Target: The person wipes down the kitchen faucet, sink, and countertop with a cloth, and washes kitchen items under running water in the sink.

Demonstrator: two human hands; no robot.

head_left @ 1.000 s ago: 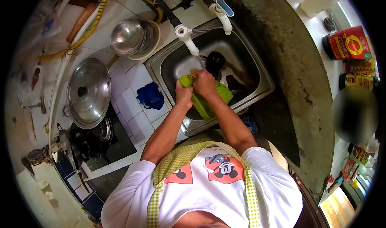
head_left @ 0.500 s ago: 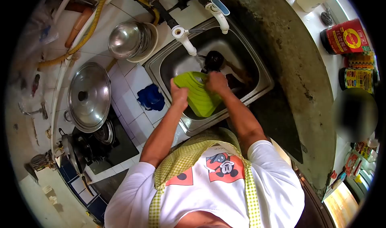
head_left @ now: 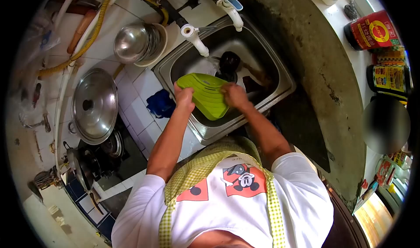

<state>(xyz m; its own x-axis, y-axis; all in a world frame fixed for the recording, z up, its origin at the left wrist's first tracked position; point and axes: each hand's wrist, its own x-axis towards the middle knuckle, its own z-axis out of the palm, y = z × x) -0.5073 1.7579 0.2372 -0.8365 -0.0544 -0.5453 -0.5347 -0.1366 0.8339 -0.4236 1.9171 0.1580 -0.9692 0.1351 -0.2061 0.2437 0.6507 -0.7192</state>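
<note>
A green ridged plastic tray (head_left: 205,95) with slots near its far side is held tilted over the near part of the steel sink (head_left: 199,132). My left hand (head_left: 184,98) grips its left edge, thumb on the upper face. At the opposite edge, my right hand (head_left: 236,96) is closed with curled fingers against the tray; its fingertips are partly hidden. Beyond the tray, a dark rounded vessel (head_left: 229,62) lies in the sink beside other dark items under brownish water. A white tap (head_left: 195,40) points down just past the tray.
A second white tap (head_left: 232,12) stands to the right. Left of the sink are a dark blue cloth (head_left: 160,103), stacked metal bowls (head_left: 131,42) and a lidded pan (head_left: 94,106). Jars (head_left: 374,31) line the right shelf, past a curved concrete ledge (head_left: 345,130).
The green tray has shifted left and turned to lie flatter, and both hands have moved with it. My right hand now sits at its right edge, lower than before.
</note>
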